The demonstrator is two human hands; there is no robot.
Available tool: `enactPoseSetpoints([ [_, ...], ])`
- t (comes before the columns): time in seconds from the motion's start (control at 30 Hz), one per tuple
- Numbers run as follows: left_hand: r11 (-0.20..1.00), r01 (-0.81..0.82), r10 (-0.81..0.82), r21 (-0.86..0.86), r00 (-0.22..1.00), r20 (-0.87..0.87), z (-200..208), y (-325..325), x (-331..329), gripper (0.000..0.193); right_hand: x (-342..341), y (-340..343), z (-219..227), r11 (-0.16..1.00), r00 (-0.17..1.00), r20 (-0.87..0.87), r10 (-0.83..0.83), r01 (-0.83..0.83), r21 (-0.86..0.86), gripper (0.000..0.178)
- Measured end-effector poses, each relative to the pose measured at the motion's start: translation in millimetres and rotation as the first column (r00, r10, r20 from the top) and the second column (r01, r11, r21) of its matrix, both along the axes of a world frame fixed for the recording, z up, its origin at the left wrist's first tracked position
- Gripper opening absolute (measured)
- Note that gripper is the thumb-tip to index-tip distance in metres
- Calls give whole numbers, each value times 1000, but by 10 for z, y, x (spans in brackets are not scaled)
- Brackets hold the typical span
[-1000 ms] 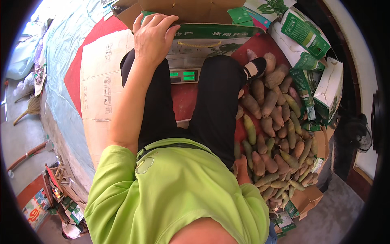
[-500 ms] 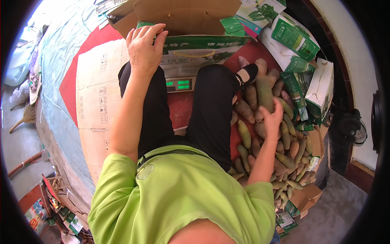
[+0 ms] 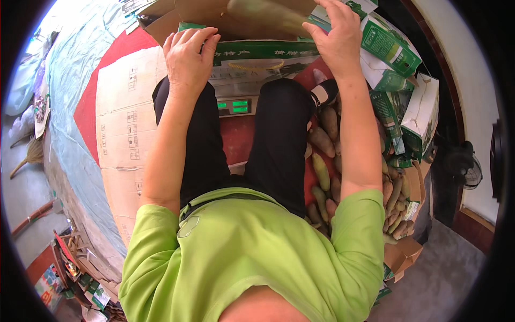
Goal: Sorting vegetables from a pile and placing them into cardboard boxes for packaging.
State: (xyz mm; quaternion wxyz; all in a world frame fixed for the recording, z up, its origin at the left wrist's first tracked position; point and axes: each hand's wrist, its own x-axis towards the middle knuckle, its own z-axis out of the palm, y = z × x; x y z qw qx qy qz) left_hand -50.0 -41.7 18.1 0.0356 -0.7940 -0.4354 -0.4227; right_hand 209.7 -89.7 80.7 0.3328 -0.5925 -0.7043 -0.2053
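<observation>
A green and white gift carton [image 3: 257,75] with a rope handle stands open at the far side, beyond my knees. My left hand [image 3: 189,56] has its fingers curled over the carton's near left edge, gripping it. Over the opening, a long green radish [image 3: 263,16] is smeared by motion. My right hand [image 3: 339,40] is beside the radish's right end, thumb and fingers spread apart, and looks free of it. Below the carton's front, a digital scale [image 3: 234,107] shows lit green figures. A pile of green and brownish radishes [image 3: 322,172] lies right of my leg, partly hidden by my right arm.
Several folded green and white cartons [image 3: 394,51] lean at the right, with a black fan [image 3: 465,167] beyond them. A flattened cardboard sheet [image 3: 126,118] lies on the left, beside blue plastic sheeting [image 3: 86,80]. Red covering [image 3: 236,139] shows between my legs.
My right hand has gone from the pile up to the carton's right side, and the radish it held has left its fingers over the opening. My left hand stays on the edge.
</observation>
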Motion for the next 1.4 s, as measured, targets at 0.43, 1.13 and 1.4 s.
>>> enactPoseSetpoints([
  [0.43, 999, 32, -34, -32, 997, -69, -57, 25, 37, 19, 1011, -2633, -2694, 687, 557, -513, -653, 151, -710, 26],
  [1.13, 987, -47, 37, -151, 997, -66, -81, 62, -34, 19, -168, -4434, -4043, 261, 61, -264, -962, -59, -964, 21],
  [1.4, 989, -42, 37, -141, 999, -33, -65, 58, 61, 19, 417, -3887, -3714, 134, 359, -55, -932, 199, -971, 36],
])
